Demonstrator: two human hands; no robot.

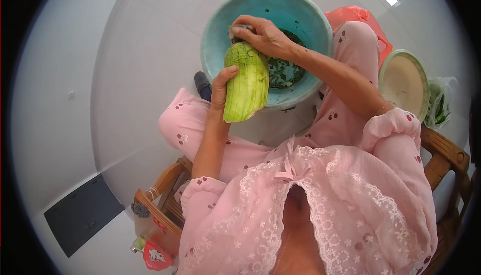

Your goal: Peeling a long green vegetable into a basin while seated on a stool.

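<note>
A partly peeled green gourd (247,91) is tilted over the near rim of a turquoise plastic basin (225,17). My left hand (221,85) grips it from the left side, thumb lying on the front. Its lower part is pale and stripped in long strips, while rough darker skin covers the upper end. At that upper end, my right hand (265,36) pinches a small greyish tool (233,32), mostly hidden by the fingers; its kind is not clear. Dark green peelings (282,74) lie in the bottom of the basin.
Right of the basin are a red plastic bag (359,14), a green-rimmed bowl (402,83) and a clear bag of green vegetables (439,104). My wooden chair's arms (159,209) flank me. A red packet (157,256) is at lower left.
</note>
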